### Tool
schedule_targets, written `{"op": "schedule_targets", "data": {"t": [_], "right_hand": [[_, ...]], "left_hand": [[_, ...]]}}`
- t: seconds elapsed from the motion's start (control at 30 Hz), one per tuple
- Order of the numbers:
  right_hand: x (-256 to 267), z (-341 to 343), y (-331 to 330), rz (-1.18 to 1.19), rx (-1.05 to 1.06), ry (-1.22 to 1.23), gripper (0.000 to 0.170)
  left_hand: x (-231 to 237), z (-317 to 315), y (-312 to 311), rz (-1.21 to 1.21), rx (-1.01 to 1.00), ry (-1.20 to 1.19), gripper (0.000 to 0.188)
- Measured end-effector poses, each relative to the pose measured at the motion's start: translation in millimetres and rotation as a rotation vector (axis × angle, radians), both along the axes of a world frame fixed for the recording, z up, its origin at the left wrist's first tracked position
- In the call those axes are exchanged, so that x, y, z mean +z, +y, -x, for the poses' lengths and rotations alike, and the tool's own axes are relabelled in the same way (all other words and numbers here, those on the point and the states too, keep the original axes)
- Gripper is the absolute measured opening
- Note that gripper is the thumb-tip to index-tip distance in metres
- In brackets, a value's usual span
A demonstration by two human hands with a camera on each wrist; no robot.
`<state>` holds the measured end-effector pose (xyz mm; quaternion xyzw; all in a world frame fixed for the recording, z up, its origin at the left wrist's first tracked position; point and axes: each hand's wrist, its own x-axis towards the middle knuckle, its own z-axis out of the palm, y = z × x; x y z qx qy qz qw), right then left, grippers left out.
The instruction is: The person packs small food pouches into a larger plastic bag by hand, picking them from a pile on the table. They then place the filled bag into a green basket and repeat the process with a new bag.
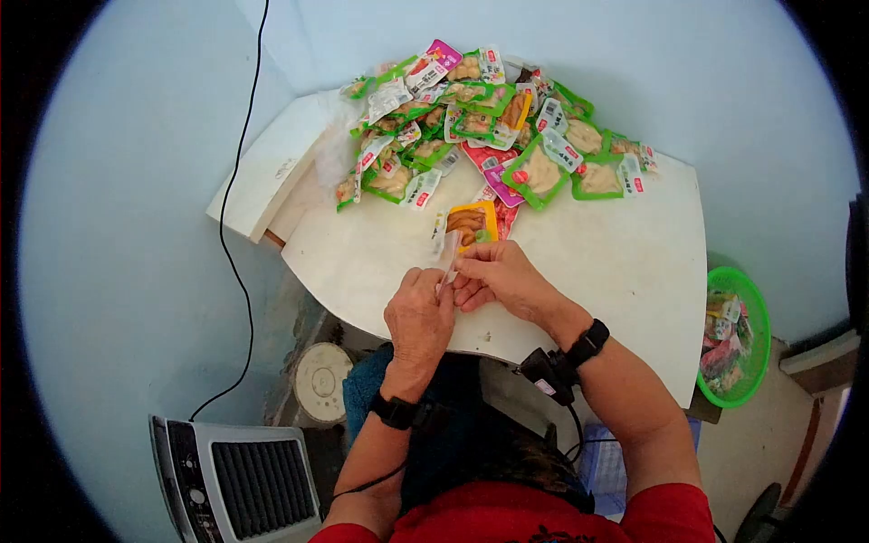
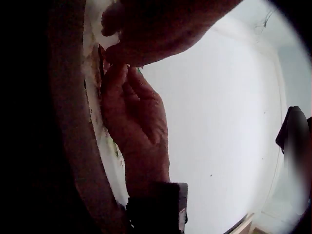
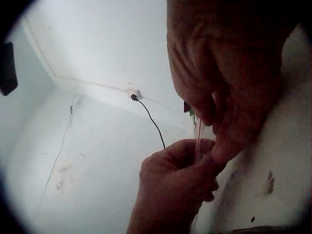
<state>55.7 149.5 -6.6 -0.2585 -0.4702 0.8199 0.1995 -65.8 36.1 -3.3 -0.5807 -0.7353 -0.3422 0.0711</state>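
Observation:
Over the front of the white table, a small clear plastic bag (image 1: pixel 450 248) stands between the two hands. My left hand (image 1: pixel 421 312) grips its lower left side, fingers curled. From the right, my right hand (image 1: pixel 507 279) pinches at the bag's edge with thumb and fingertips. In the right wrist view, a thin red line runs along the clear bag (image 3: pixel 198 139) where the fingers of both hands meet. Just beyond the hands lies a yellow-edged food packet (image 1: pixel 473 223) with brown pieces inside; the bag overlaps it in the head view.
A heap of green-edged sealed food packets (image 1: pixel 471 100) covers the back of the table (image 1: pixel 615 281). On the right stands a green basket (image 1: pixel 762 335) with more packets. An air cooler (image 1: pixel 262 480) and a round-topped stool (image 1: pixel 323 380) are at the lower left. A black cable (image 1: pixel 237 235) hangs along the wall.

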Motion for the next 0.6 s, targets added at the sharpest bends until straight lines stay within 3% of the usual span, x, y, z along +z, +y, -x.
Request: {"op": "schedule_targets", "data": {"t": [0.2,0.5,0.6], "right_hand": [[-2,4,0,0.03,-0.055,-0.025,0.015],[4,7,-5,-0.031,-0.07,-0.078,0.015],[3,5,-7,-0.097,-0.039,-0.115,0.015]], "left_hand": [[12,-3,-15,0.07,-0.022,-0.159,0.021],[8,6,-28,-0.241,0.019,-0.307,0.006],[18,10,-26,-0.345,0.112,-0.172,0.004]]}}
